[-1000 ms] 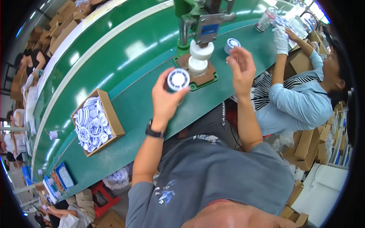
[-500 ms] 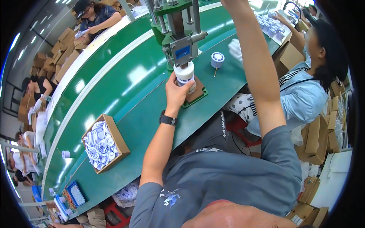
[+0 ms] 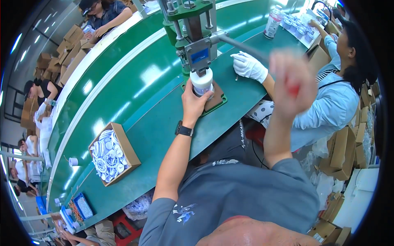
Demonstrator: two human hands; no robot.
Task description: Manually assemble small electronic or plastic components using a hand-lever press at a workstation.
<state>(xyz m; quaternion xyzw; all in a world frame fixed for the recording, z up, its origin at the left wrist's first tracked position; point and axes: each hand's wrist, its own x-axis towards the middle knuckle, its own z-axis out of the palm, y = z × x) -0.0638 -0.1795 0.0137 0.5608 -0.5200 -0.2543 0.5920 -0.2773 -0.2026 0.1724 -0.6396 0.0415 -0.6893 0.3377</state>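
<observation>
My left hand (image 3: 194, 104) is wrapped round a white cylindrical plastic part (image 3: 202, 82) and steadies it upright on the brown base plate (image 3: 214, 98) of a green hand press (image 3: 199, 53). The ram's lower end meets the part's top. My right hand (image 3: 293, 80), smeared by motion, is closed round the end of the press's metal lever (image 3: 242, 44); a red knob (image 3: 292, 89) shows at its palm. To the right of the press, a co-worker's white-gloved hand (image 3: 250, 67) rests over the bench, close to the lever.
An open carton (image 3: 130, 151) of white plastic rings stands left on the green bench. Beyond runs a green conveyor belt (image 3: 119, 88). A spray can (image 3: 272, 24) and a tray of white round parts (image 3: 297, 29) are far right. A co-worker (image 3: 328, 110) sits close on my right.
My right hand has swung down and toward me with the lever. The co-worker's gloved hand has reached left, where a round white part with a wire stood; that part no longer shows.
</observation>
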